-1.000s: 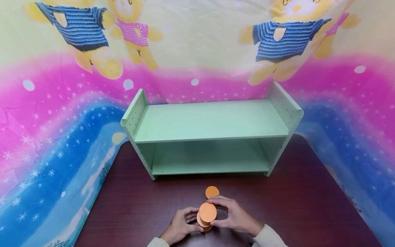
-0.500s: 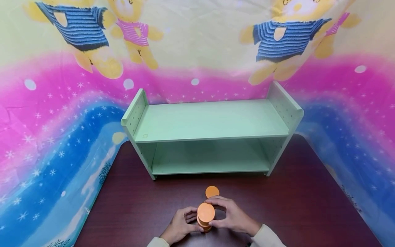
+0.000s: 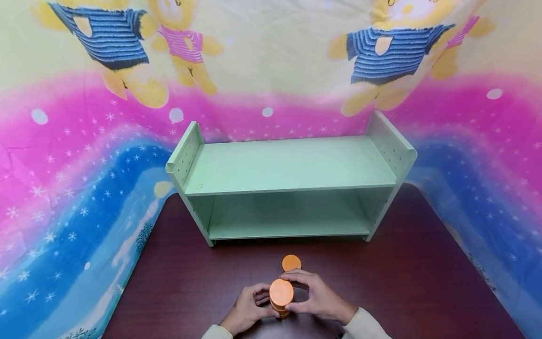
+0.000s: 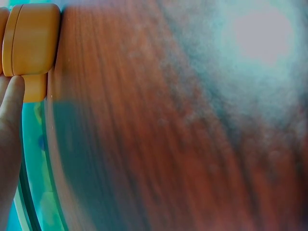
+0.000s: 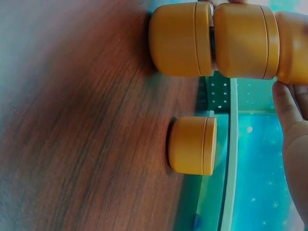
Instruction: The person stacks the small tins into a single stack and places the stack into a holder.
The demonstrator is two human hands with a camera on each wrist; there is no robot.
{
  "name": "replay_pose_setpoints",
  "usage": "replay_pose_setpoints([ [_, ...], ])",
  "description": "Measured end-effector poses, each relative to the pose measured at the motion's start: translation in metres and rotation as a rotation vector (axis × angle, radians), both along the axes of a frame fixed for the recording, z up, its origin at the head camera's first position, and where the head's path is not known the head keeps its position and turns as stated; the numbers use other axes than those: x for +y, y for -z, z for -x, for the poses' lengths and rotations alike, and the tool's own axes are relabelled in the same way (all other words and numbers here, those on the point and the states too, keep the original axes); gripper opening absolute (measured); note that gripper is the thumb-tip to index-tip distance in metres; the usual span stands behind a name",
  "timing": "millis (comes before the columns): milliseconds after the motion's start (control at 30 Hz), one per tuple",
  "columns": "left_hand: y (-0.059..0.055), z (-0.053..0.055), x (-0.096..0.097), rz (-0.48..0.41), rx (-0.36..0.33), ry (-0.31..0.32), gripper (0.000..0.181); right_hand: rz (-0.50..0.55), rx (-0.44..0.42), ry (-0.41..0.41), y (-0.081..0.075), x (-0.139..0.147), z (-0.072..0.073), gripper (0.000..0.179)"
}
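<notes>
Three small orange lidded jars stand in a stack near the front of the table. My right hand (image 3: 319, 297) pinches the top jar (image 3: 281, 292) between thumb and fingers. Around the lower part of the stack curls my left hand (image 3: 249, 308), steadying it at the bottom jar (image 5: 178, 39); its fingertip touches that jar near the lid seam in the left wrist view. The middle jar (image 5: 244, 41) sits between the two others in the right wrist view. A separate orange jar (image 3: 291, 263) stands upright just beyond the stack, touched by neither hand.
A pale green two-tier shelf (image 3: 292, 165) with raised side panels stands at the back of the dark wood table (image 3: 402, 273). Behind and on both sides hangs a printed cloth (image 3: 271, 61) with bears.
The top jar has shifted slightly left in my right hand and now lines up more closely over the jars below. My left hand has stayed almost still.
</notes>
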State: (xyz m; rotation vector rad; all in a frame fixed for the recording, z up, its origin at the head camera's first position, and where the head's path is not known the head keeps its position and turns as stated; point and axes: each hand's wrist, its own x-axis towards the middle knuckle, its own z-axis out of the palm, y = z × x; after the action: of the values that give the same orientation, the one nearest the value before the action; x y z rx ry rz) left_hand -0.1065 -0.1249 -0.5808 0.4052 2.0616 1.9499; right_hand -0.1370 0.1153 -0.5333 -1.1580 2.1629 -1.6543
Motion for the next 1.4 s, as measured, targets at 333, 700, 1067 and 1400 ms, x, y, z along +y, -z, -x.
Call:
replay_pose_setpoints([
  [333,0.0010,0.0008,-0.0006,-0.008,0.003,0.000,0.051,-0.015,-0.059,0.003,-0.0008,-0.0013,-0.0006,0.054],
  [700,-0.0004,0.0005,-0.0005,-0.040,0.012,0.014,0.050,-0.010,-0.064,-0.003,0.0012,-0.0016,0.0001,0.055],
  [1067,0.0021,0.0012,-0.0005,-0.036,-0.005,0.006,0.050,-0.001,-0.062,-0.010,0.0031,-0.0012,-0.0003,0.055],
  [1400,0.0014,0.0011,-0.0005,-0.029,-0.001,0.007,0.050,0.014,-0.071,-0.025,0.0029,-0.0002,0.0006,0.059],
])
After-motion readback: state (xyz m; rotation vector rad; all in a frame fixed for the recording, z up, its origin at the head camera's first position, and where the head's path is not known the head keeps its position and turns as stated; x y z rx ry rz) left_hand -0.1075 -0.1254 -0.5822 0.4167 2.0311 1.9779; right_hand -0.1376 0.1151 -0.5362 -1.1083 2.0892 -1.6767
